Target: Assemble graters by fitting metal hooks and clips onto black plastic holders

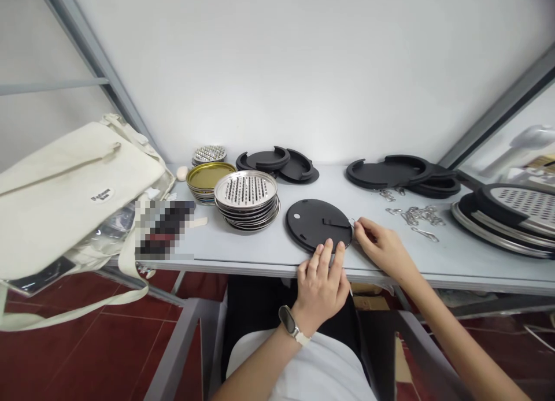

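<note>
**Black disc, one small clip going on**

Black and flat, a round plastic disc (318, 223) lies near the front edge of the grey surface (260, 248). It looks smooth and dull, with a small light dot and a little raised tab on top.

The left hand (319, 285) rests its fingertips on the front rim of the disc, fingers flat and loose, holding it down and not gripping it. The right hand (381, 245) pinches a tiny shiny metal clip (351, 222) between thumb and finger, right at the disc's right rim.

It looks like this disc is only partly done, since the clip is not yet clearly fixed on. A lot seems left. A heap of loose wire clips (418, 216) lies toward the right. Curved black rings (403, 173) wait at the back edge, and more black rings (280, 163) sit farther left. A stack of shiny round grater plates (246, 199) with many small holes stands left of the disc, beside a stack of gold-coloured lids (208, 180). Some finished-looking round pieces (507, 216) sit at the right edge.
</note>
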Demonstrator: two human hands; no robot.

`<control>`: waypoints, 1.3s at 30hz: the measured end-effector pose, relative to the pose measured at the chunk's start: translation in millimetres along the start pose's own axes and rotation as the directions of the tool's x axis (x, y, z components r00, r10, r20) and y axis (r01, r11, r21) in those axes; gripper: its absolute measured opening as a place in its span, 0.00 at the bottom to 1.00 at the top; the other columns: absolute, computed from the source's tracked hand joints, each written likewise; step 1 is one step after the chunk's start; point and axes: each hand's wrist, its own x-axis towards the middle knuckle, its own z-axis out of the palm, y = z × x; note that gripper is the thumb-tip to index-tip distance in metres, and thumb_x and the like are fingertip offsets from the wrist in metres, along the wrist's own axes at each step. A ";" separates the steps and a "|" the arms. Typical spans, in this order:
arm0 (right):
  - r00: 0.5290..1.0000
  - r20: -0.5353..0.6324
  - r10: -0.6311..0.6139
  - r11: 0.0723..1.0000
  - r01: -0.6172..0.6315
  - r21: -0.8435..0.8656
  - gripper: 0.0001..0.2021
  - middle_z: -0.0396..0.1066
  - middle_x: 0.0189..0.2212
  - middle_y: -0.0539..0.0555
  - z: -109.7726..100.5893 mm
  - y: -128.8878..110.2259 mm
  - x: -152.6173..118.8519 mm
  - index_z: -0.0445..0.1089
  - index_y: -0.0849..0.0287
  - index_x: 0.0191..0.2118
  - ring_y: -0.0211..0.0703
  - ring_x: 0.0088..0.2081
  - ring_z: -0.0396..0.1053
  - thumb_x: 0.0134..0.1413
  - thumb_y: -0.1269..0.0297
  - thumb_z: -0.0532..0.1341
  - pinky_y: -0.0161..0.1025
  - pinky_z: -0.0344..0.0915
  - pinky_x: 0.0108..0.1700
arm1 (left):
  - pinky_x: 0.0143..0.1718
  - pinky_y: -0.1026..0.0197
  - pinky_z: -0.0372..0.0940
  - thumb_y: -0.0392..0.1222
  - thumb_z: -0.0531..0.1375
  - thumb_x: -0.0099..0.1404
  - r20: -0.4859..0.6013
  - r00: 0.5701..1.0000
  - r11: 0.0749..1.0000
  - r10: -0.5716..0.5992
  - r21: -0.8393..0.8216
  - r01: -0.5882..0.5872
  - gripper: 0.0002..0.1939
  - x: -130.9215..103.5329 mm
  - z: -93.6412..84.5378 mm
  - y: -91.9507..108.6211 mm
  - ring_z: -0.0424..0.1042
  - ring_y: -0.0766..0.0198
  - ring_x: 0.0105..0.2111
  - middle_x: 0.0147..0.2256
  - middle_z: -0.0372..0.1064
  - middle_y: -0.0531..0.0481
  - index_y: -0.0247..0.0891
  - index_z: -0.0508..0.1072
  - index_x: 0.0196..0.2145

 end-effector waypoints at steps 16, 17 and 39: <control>0.999 0.034 0.000 0.999 -0.002 0.044 0.15 0.59 0.16 0.46 -3.6 -2.4 1.9 0.53 0.55 0.24 0.36 0.19 0.56 0.61 0.59 0.50 0.34 0.52 0.25 | 0.47 0.56 0.59 0.43 0.57 0.63 -0.014 1.000 0.999 -0.007 -0.035 0.007 0.30 -3.8 4.0 -1.5 0.63 0.56 0.54 0.58 0.64 0.47 0.42 0.59 0.63; 0.999 0.034 0.002 0.999 -0.004 0.048 0.15 0.58 0.16 0.45 -3.3 -1.9 1.9 0.53 0.55 0.23 0.36 0.19 0.55 0.61 0.59 0.50 0.34 0.51 0.25 | 0.47 0.56 0.59 0.42 0.57 0.64 -0.015 1.000 0.999 -0.008 -0.036 0.007 0.30 -3.9 4.1 -1.4 0.63 0.55 0.54 0.58 0.64 0.46 0.42 0.60 0.63; 0.998 0.066 0.004 0.983 -0.016 0.182 0.15 0.49 0.17 0.44 -4.0 5.3 -1.1 0.48 0.56 0.22 0.33 0.21 0.49 0.58 0.60 0.51 0.33 0.48 0.25 | 0.48 0.55 0.58 0.39 0.56 0.65 -0.024 0.999 0.998 -0.032 -0.060 0.030 0.24 -3.4 1.6 0.1 0.62 0.55 0.55 0.56 0.65 0.45 0.41 0.65 0.59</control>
